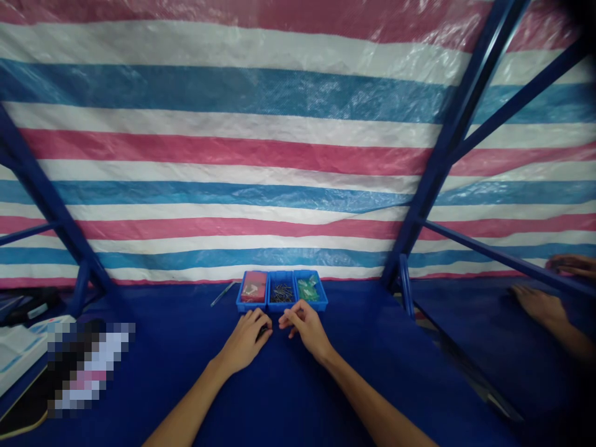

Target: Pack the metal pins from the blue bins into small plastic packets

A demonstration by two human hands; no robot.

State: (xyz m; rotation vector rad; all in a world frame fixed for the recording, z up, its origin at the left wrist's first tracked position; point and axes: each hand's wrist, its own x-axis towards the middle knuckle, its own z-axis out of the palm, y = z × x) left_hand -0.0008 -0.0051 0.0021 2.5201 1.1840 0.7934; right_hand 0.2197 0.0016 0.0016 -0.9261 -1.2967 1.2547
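Head view showed the left hand point(248, 333) curled over the desk point(279, 403), the right hand point(305, 329) half-bent near blue trays point(280, 307) (whether either grasped anything, I couldn't tell).

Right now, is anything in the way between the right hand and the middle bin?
Nothing visible is: the right hand is close to the middle bin, and the left hand is off to one side.
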